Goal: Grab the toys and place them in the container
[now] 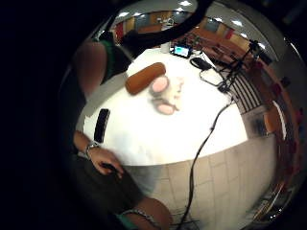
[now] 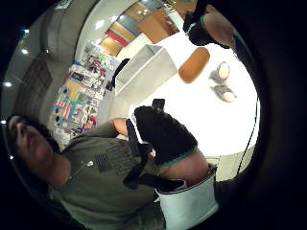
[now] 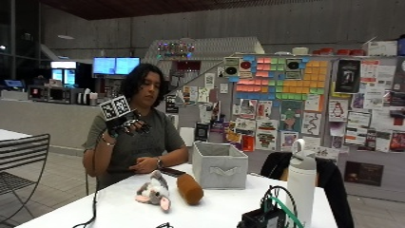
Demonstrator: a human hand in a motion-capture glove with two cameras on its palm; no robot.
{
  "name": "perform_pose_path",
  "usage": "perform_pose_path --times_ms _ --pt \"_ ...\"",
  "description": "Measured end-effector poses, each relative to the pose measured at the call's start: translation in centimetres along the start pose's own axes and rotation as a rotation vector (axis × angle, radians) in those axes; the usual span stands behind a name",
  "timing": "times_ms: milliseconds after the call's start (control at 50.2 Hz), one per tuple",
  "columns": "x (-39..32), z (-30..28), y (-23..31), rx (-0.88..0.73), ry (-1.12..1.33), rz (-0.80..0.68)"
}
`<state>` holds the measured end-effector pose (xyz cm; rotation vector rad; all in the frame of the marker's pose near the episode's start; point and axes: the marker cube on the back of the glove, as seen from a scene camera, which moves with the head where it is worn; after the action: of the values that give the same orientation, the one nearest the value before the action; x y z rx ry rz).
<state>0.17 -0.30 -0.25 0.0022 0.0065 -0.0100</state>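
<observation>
Two toys lie on the white table (image 3: 215, 211): a grey and pink plush mouse (image 3: 154, 194) and a brown loaf-shaped plush (image 3: 189, 189) right beside it. A grey fabric container (image 3: 219, 166) stands just behind them, its top open. My gloved right hand (image 3: 130, 126) is raised at shoulder height, well above and back from the toys, with fingers loosely curled and nothing in them. The palm views look down on the loaf (image 1: 145, 77), the mouse (image 1: 165, 93), the container (image 2: 144, 72) and the gloved thumb (image 2: 163, 134).
The bare left hand (image 3: 144, 165) rests at the table's edge near a dark phone (image 3: 172, 172). A white bottle (image 3: 301, 183) and a black device with cables (image 3: 265, 216) stand at the table's near right. A metal chair (image 3: 22, 161) stands off to the left.
</observation>
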Motion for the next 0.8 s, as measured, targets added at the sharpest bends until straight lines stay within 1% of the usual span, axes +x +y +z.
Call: perform_pose_path --times_ms 139,498,638,797 --pt "0.1 -0.3 -0.6 -0.011 0.008 0.0" --pt "0.7 1.2 -2.8 -0.046 -0.015 -0.015" --pt "1.0 2.7 -6.0 -0.025 -0.04 -0.011" --pt "0.8 8.5 -12.0 -0.087 0.037 -0.003"
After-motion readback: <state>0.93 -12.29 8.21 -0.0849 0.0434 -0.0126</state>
